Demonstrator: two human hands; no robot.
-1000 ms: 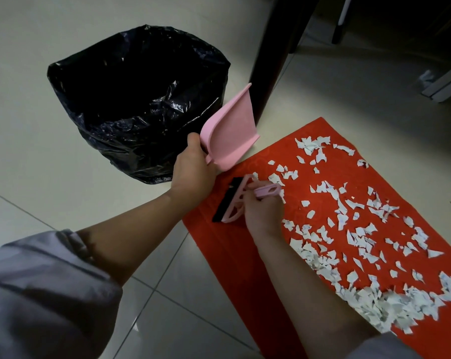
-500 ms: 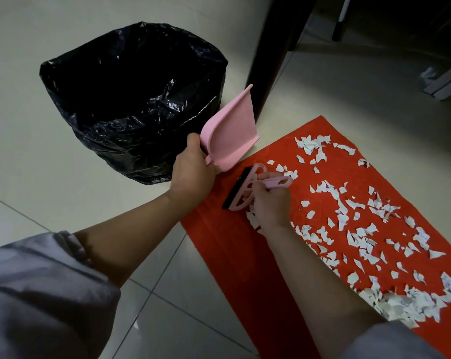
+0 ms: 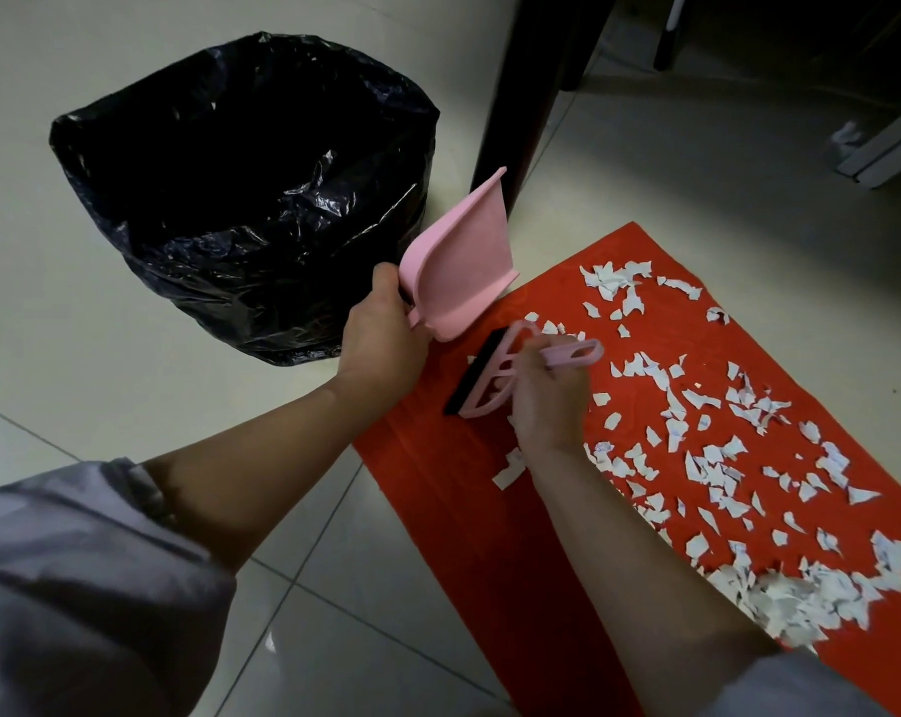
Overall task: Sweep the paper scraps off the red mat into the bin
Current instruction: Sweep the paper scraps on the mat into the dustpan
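On the red mat [image 3: 469, 509], the right hand [image 3: 546, 401] grips the brush [image 3: 495, 375], hiding scraps [image 3: 717, 473]; the left hand [image 3: 381, 338] grips the dustpan [image 3: 459, 271].

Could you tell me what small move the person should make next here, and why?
Probably lower the dustpan flat onto the red mat beside the brush. The left hand holds it tilted up, off the mat, while the right hand has the brush ready and the paper scraps lie unswept.
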